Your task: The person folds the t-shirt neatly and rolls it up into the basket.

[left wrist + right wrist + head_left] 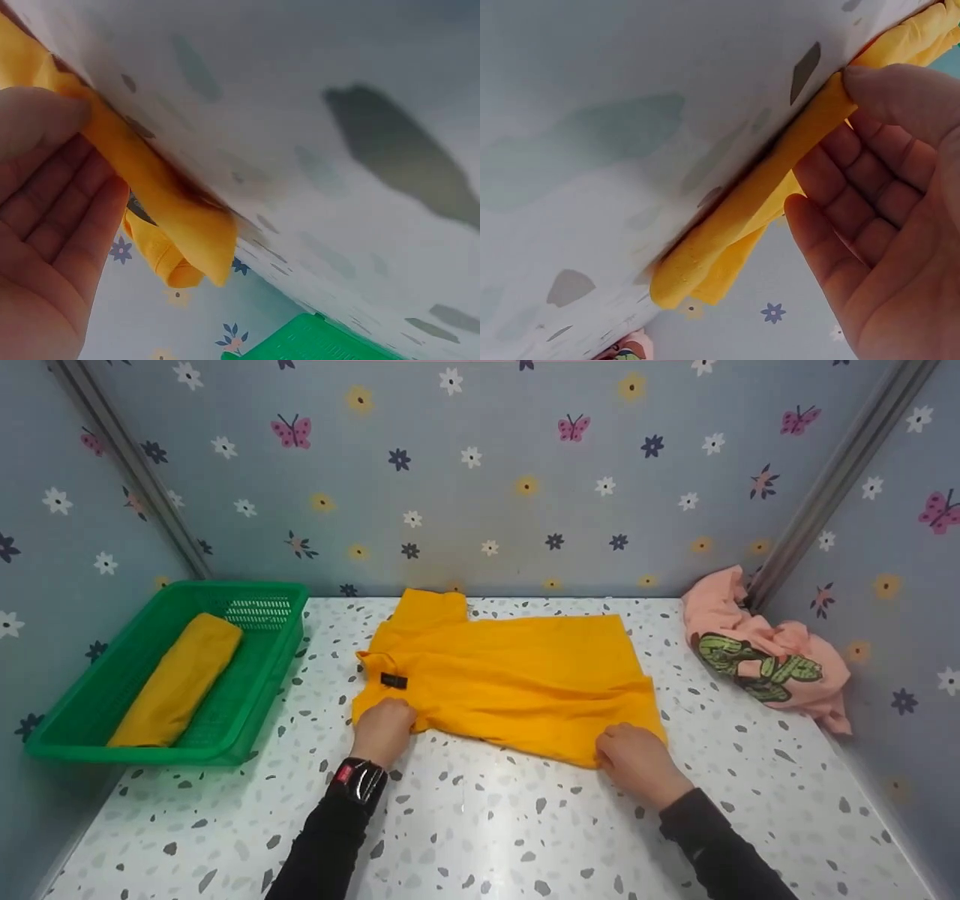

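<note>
from the head view, the yellow shirt lies spread flat on the speckled table in front of me, neck end to my left with its black label up, one sleeve sticking out on the far side. my left hand pinches the near edge beside the neck; my right hand pinches the near edge close to the hem end. soft ripples run lengthwise between them, so i judge the fabric light, limp and stretchy, nothing fragile, with little slip against bare fingers; it would sag in the middle if lifted by these two spots alone. the green basket stands to my left with a folded yellow cloth in it, and a crumpled pink garment lies off to my right. from the left wrist view, my thumb bears on the shirt's edge with the fingers behind it, and the fabric bends into a soft fold running past my grip, low over the table; whether that part touches, i can't tell. from the right wrist view, thumb and forefinger nip the edge while my other fingers sit loosely behind; the narrow fold droops toward its free end, which tells me it has hardly any stiffness. holding near both ends, neck and hem, looks right: a light pinch is enough, and gentle tension outward should smooth the ripples.
</note>
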Tool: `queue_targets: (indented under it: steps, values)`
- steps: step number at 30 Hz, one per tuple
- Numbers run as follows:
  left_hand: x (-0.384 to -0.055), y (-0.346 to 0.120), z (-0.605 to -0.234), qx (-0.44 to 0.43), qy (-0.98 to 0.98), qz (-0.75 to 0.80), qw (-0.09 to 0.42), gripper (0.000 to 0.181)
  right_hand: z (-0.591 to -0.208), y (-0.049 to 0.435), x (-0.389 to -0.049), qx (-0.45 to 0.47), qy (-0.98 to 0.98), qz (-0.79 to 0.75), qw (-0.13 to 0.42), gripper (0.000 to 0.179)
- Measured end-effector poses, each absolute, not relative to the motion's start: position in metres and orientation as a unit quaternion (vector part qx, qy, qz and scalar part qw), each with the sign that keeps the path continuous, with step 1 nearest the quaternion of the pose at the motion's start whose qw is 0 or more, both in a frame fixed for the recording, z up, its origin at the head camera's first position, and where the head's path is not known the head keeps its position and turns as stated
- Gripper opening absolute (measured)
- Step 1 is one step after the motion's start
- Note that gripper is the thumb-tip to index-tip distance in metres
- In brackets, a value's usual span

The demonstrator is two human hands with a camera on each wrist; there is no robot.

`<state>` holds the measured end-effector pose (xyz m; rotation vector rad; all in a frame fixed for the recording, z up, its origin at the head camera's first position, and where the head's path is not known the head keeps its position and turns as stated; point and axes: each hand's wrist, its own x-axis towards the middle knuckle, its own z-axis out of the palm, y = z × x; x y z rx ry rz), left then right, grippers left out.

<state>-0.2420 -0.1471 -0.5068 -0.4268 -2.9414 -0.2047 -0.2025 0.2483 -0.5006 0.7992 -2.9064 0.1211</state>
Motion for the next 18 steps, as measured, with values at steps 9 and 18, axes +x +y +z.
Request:
queue_targets:
  steps: [9, 18]
  values:
    - [-0.238, -0.165, -0.499, -0.138, -0.972, -0.175, 0.079, 0.014, -0.485, 0.260, -0.200, 0.261, -0.958, 0.085, 0.087, 0.014]
    - [-0.225, -0.183, -0.469, -0.181, -0.949, -0.241, 0.098, 0.009, -0.453, 0.273, -0.191, 0.270, -0.940, 0.167, 0.124, 0.014]
